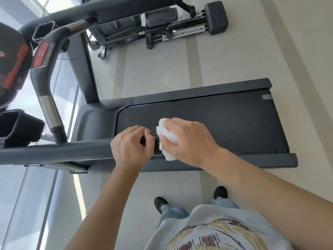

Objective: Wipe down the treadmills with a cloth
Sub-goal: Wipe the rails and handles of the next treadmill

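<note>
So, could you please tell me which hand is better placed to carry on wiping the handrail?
The right hand: it already holds the white cloth against the handrail. The left hand only grips the rail beside it.

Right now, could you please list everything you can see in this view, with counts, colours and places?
treadmill: one, dark grey with black belt, centre
handrail: one, grey, near side of treadmill, under both hands
console: one, black with red parts, far left
cloth: one, white, bunched on the handrail end
elliptical machine: one, black and silver, top
floor: light grey, paler stripes
shoes: two, black, bottom
left hand: gripping the handrail
right hand: holding the cloth
</note>
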`<state>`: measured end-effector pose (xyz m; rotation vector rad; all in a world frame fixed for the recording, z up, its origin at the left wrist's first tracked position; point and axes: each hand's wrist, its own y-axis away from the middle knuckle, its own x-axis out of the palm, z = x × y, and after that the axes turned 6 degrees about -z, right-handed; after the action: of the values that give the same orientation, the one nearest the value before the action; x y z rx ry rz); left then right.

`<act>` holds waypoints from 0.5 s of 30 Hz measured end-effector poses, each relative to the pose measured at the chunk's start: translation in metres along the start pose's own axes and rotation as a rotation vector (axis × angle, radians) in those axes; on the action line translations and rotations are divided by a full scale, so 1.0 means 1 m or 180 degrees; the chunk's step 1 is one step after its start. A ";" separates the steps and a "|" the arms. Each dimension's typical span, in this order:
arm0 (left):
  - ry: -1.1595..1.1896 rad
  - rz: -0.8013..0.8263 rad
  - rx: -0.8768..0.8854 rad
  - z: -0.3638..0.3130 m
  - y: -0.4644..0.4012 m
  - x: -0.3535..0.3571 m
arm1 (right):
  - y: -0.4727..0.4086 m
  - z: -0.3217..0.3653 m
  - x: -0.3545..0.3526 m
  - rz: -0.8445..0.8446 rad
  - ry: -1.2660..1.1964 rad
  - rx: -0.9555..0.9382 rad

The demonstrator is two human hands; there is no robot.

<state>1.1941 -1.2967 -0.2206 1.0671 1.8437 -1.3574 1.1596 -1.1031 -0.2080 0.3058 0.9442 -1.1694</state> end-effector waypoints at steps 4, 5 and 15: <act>0.0079 0.0208 -0.0020 0.001 -0.001 -0.005 | 0.004 0.014 0.008 -0.0280 0.0447 -0.0027; 0.0162 0.0264 0.0038 0.003 -0.002 -0.007 | 0.002 0.019 0.011 -0.0312 0.0626 -0.0032; 0.0813 0.0501 0.0557 0.107 -0.002 -0.076 | -0.037 0.082 0.066 -0.0430 0.1599 -0.0175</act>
<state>1.2309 -1.4182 -0.1878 1.5043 1.7957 -1.3590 1.1700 -1.2140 -0.1996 0.5118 1.4511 -1.2106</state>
